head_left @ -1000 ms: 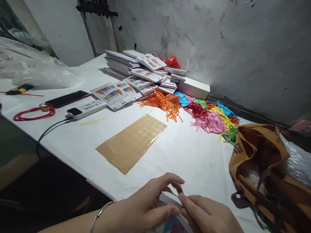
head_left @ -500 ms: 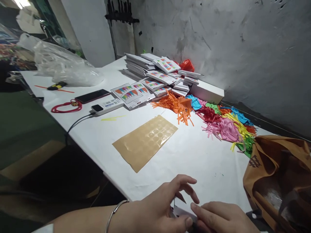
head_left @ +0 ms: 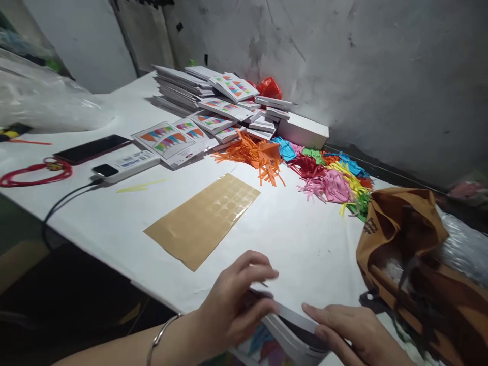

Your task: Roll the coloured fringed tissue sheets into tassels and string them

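A thin white cardboard box [head_left: 284, 338] is at the bottom of the view, tilted, with coloured pennants printed on its face. Its upper end gapes as a dark slot beneath a white flap. My left hand [head_left: 232, 305], a silver bangle at its wrist, is closed on the box's left end, thumb and fingers around the white card. On the opposite end, my right hand [head_left: 354, 328] pinches the box's edge near the slot, fingertips against the card. The box's lower part runs out of view. Beyond the hands lies a tan sheet [head_left: 202, 223] with clear round stickers.
Fringed paper bundles [head_left: 328, 185] in several colours lie along the wall. Behind them are stacked printed boxes [head_left: 224, 109]. A brown bag [head_left: 385, 218] stands at right. A phone [head_left: 91, 149], a white cabled device [head_left: 125, 165] and a red cord [head_left: 34, 173] lie left.
The view has swung right, so the table's things sit further left. The box has come up into sight between my hands, showing its printed face and the dark slot at its end.
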A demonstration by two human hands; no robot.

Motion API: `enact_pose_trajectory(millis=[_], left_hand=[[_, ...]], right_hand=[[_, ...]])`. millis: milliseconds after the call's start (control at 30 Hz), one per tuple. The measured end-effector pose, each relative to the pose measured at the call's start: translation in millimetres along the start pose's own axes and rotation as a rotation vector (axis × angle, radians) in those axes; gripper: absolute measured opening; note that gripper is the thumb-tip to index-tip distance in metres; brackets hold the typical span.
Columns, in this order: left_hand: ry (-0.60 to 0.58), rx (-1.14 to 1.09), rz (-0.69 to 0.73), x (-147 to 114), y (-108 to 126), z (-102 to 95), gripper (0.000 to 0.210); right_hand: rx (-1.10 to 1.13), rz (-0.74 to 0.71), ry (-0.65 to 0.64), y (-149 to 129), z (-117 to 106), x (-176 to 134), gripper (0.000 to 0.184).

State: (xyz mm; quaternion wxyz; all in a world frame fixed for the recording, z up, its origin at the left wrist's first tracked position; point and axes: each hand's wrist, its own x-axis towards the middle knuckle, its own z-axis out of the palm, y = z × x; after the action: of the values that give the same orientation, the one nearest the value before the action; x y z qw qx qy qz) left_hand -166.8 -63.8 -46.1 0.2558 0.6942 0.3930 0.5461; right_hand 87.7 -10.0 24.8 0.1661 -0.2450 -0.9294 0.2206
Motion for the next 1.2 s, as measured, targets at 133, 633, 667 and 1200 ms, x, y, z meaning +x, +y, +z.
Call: enact_pose_trajectory(millis=[133,633,667,1200], left_hand=[[-0.116,0.423,0.267,1,20,10.5,0.021],[-0.174,0.549,0.218,12,33,6.2,0.022],[-0.178,0.558,0.224,11,35,6.1,0.021],[-0.322,0.427,0.201,9,35,3.0,0.024]], right_hand=[[0.045,0.104,-0.140,-6,5,-2,0.034],[0.383,0.251,-0.039,3,29,-39,0.044],[0.376,0.244,-0.029,2,30,-39,0.045],[0.348,0.168,0.087,-3,41,-41,0.039]])
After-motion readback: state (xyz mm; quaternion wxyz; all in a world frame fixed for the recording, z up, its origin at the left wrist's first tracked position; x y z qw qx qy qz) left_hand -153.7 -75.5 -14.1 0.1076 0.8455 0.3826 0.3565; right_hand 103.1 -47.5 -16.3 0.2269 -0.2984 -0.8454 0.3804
